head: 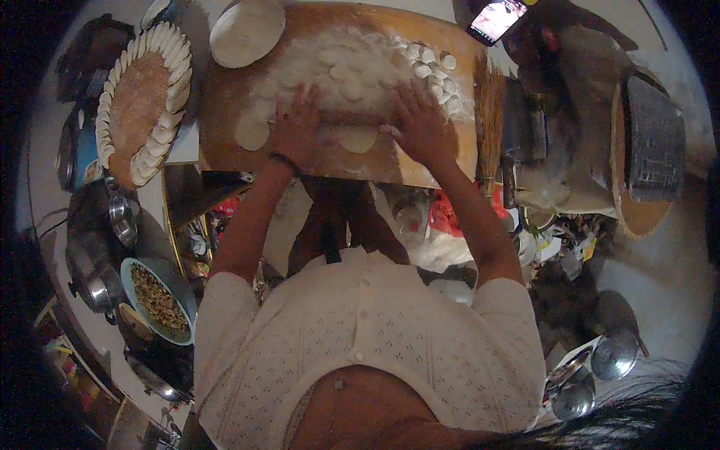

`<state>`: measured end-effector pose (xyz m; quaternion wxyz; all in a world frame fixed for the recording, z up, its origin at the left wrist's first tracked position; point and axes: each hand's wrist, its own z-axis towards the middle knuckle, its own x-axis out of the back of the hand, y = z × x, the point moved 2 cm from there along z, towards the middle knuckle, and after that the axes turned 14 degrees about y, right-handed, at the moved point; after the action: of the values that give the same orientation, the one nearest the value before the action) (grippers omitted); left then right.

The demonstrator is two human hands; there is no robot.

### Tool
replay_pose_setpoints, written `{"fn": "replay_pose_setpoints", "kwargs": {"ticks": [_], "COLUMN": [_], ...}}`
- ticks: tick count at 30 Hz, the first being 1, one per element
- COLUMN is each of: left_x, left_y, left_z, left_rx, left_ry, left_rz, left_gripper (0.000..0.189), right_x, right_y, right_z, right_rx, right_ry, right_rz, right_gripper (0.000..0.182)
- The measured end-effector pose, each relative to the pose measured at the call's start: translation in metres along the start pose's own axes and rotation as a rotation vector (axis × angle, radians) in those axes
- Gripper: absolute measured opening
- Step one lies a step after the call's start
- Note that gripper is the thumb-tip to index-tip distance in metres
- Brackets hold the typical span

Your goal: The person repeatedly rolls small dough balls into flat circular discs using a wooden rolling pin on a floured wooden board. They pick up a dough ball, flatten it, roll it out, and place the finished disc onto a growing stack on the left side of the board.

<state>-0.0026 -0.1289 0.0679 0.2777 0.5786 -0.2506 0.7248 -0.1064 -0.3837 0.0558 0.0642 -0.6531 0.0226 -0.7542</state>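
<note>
My left hand [297, 126] and my right hand [423, 126] lie palm down over the two ends of a thin wooden rolling pin [354, 117], fingers stretched forward. Just on the near side of the pin is a flat round dough wrapper [358, 139], partly under it. Another dough round [252, 133] rests to the left of my left hand. Beyond the pin, flour-dusted dough discs [343, 70] overlap on the wooden board [388, 166]. Several small cut dough pieces [427, 70] sit past my right hand. My palms hide the pin's ends.
Folded dumplings [180, 56] ring a woven tray [138, 107] at left. A bowl of chopped filling [160, 304] stands nearer me, beside metal pots [98, 281]. A round pale lump or bowl [247, 34] is at the board's far left. A straw brush [489, 118] borders its right; a lit phone [498, 21] stands beyond.
</note>
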Motion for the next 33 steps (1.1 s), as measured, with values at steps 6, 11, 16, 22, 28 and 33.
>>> {"fn": "replay_pose_setpoints", "kwargs": {"ticks": [6,11,16,22,28,33], "left_x": [-0.035,-0.018,-0.006,-0.014,-0.018,-0.019], "left_y": [0.009,0.008,0.015,0.013,0.003,0.016], "left_z": [-0.056,-0.037,-0.071,-0.062,-0.038,-0.110], "left_rx": [-0.115,-0.105,0.012,0.011,0.053,0.015], "left_ry": [-0.033,-0.047,-0.078,-0.034,-0.013,0.026], "left_rz": [0.181,0.011,-0.169,-0.050,0.026,-0.250], "left_gripper": [0.100,0.100,0.097,0.101,0.102,0.102], "right_x": [0.013,-0.009,-0.012,0.007,-0.050,0.013], "right_y": [-0.015,0.002,-0.014,-0.013,0.010,-0.017], "right_z": [-0.026,-0.017,-0.042,-0.051,-0.021,-0.058], "right_rx": [0.047,0.094,0.141,0.154,0.169,0.171], "right_ry": [0.009,0.116,-0.003,0.080,0.224,0.031], "right_rz": [0.090,0.050,0.070,0.107,-0.028,0.090], "right_gripper": [0.083,0.088,0.081,0.076,0.083,0.077]}}
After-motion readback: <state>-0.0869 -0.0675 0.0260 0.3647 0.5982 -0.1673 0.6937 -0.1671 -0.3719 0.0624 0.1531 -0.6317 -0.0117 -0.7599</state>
